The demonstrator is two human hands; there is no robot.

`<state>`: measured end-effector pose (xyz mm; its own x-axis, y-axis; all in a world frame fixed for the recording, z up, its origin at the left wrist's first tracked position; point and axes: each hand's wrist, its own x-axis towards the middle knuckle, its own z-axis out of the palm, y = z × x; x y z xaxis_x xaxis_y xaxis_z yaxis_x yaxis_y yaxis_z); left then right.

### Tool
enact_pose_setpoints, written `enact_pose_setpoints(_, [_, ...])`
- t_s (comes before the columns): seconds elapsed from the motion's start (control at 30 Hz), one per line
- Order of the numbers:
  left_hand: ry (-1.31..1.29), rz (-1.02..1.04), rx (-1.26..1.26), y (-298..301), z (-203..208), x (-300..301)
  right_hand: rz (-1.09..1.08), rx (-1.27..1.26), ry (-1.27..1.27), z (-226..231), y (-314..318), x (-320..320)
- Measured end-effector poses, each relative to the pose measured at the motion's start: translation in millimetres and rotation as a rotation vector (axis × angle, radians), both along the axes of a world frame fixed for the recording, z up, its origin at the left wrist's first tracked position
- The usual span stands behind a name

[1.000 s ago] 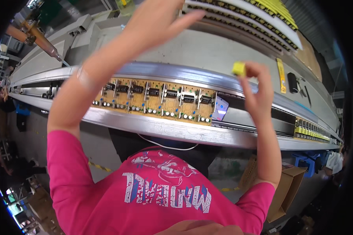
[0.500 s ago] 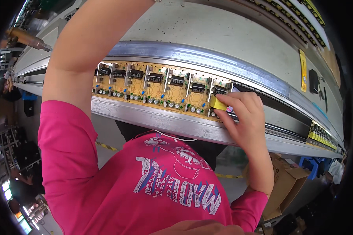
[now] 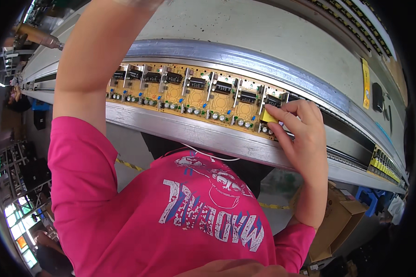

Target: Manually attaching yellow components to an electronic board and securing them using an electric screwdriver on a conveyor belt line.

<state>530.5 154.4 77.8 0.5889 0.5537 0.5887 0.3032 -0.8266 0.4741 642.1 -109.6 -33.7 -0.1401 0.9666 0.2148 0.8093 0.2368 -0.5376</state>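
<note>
My right hand [image 3: 302,127] pinches a yellow-wrapped transformer [image 3: 268,116] between thumb and fingers. It holds the part at the right end of a long tan circuit-board panel [image 3: 174,93], low over or touching the last section; the contact is hidden by the fingers. Black cylindrical capacitors [image 3: 223,87], metal heat sinks, small upright capacitors and blue components stand on the panel in repeating groups. Bare printed circles show in several sections to the left of my right hand. My left arm [image 3: 94,60] reaches across the panel's left part and past the top edge, where the hand is cut off.
Metal rails [image 3: 194,131] run along both sides of the panel. Another board with yellow transformers [image 3: 384,165] sits farther right on the line. A yellow strip [image 3: 365,83] and a black object [image 3: 378,97] lie at the far right. An open cardboard box [image 3: 342,221] stands below.
The view has shifted slightly. My left arm has slid farther past the top edge. My right hand still grips the transformer at the panel's right end, the part now showing at a different angle.
</note>
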Motion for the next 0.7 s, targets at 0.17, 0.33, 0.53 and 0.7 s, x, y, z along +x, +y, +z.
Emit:
enact_pose_setpoints(0.17, [0.114, -0.337, -0.294, -75, -45, -67, -0.038, 0.032, 0.016, -13, -8, 9])
enact_pose_setpoints(0.33, [0.274, -0.322, -0.235, -139, -94, -98, 0.004, 0.082, 0.034, -9, -1, 11])
enact_pose_setpoints(0.53, [0.412, -0.204, -0.146, -155, -107, -102, 0.005, 0.115, 0.058, -14, -5, 13])
enact_pose_setpoints(0.7, [0.435, -0.161, -0.07, -160, -114, -98, 0.002, 0.128, 0.059, -16, -8, 12])
